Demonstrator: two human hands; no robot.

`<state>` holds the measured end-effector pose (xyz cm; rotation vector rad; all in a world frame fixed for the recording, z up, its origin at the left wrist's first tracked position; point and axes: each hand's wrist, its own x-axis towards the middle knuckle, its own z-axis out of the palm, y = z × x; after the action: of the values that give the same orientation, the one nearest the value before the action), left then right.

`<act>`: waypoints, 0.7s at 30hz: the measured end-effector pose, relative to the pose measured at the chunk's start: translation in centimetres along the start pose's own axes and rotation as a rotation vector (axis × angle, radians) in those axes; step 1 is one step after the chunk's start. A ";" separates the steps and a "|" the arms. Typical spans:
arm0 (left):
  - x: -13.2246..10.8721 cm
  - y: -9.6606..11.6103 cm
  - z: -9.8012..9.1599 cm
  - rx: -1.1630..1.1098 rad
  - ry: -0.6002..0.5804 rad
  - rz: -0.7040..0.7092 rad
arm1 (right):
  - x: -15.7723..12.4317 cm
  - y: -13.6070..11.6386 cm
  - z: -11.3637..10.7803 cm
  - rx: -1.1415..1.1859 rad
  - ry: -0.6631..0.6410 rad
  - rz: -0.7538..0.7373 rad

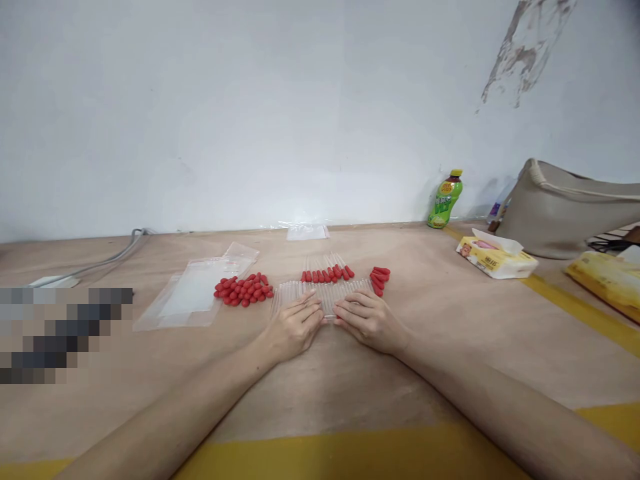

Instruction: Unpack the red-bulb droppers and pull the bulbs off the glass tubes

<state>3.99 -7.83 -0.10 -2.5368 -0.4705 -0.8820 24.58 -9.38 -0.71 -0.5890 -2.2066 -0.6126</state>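
A row of clear glass dropper tubes (327,293) lies side by side on the table in front of me. My left hand (299,325) rests over the left part of this row, its fingers together and bent onto the tubes. My right hand (371,320) lies mirrored on the right part, fingers closed over the tubes and thumb near their close ends. Just beyond are several assembled droppers (327,273) with red bulbs toward me. Loose red rubber bulbs (243,290) form a pile at left. A few more red-ended pieces (380,280) lie by my right fingers.
Clear plastic bags (187,293) lie left of the pile, and a white packet (307,232) lies by the wall. At right stand a green drink bottle (445,200), a tissue pack (496,257), a grey bag (565,207) and a yellow pack (607,280). A cable (107,259) runs at left.
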 end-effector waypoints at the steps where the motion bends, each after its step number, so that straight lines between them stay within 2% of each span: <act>1: 0.0 0.0 0.0 -0.003 -0.001 0.003 | -0.1 0.0 0.0 -0.001 -0.001 -0.011; 12: 0.0 0.0 -0.4 -0.045 -0.010 -0.015 | -0.3 0.4 -0.9 -0.049 0.035 -0.136; 21: -0.3 0.1 -0.6 -0.075 0.044 -0.029 | -0.2 0.6 -1.7 -0.114 0.047 -0.189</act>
<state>3.50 -8.28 0.11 -2.5785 -0.4701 -0.9810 25.96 -9.97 0.24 -0.4212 -2.2090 -0.8468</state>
